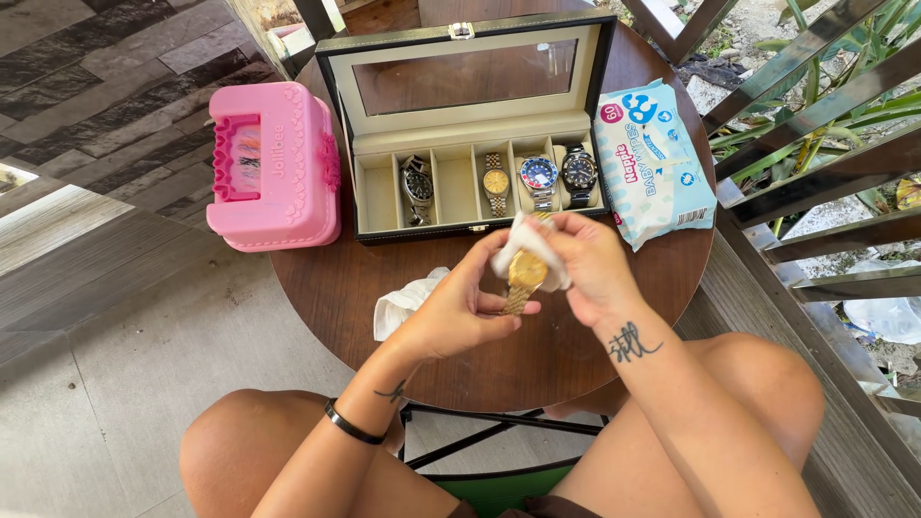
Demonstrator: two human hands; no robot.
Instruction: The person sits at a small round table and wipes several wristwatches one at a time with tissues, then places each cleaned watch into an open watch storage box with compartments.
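I am looking down from the head camera at my own bare knees, and just beyond them a small round tabletop (326, 288) of dark, smooth wood is carrying everything.

Above its near half, my left hand (451, 312) is pinching the lower end of a gold wristwatch (525, 278) by its ribbed metal band, fingers curled in and thumb pressed on top. A thin black band is circling that wrist. My right hand (587, 264) is closing around a soft white wipe (523, 240) and pressing it over the upper part of the watch, fingers bunched tight. The watch is hanging upright between the two hands, clear of the wood.

Just left of my left hand, a second crumpled white wipe (403, 302) is lying on the tabletop, partly hidden behind my wrist.

Farther back, an open black watch box (470, 134) is standing with its glass-paned lid tipped up. Its cream-lined tray is divided into narrow upright compartments: I am seeing a steel watch (417, 187), a gold-faced watch (496, 182), a blue and red bezel watch (539, 177) and a dark-faced watch (578, 173), with open slots among them. My raised hands are covering part of the box's front edge.

Left of the box, a glossy pink plastic case (273, 168) with scalloped trim is overhanging the tabletop's edge. Right of the box, a soft white and blue wipes packet (652, 163) is lying flat, just beside it.

Beyond the right edge, metal railings (825, 125) are slanting across green leaves.
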